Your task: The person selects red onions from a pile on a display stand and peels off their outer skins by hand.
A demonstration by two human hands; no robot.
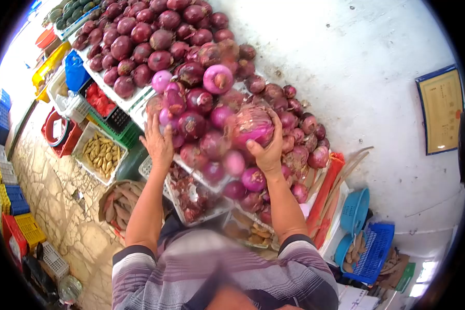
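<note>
A large red onion [252, 125] with dry, peeling skin is in my right hand [268, 150], whose thumb and fingers curve around its right side. My left hand [158, 142] lies at the left edge of the onion pile, fingers apart, beside a glossy purple onion [174, 101]. Whether it touches the onions is hard to tell. Between both hands lie more red onions [192, 125], some shiny and peeled, others papery. Part of this middle area is blurred.
Many red onions [142, 33] spread over the far stand. Below the pile sits a white crate [183, 219] of loose onion skins. A white basket of yellowish roots [101, 155] and a sack of sweet potatoes [121, 204] stand left; a blue basket [377, 253] is at right.
</note>
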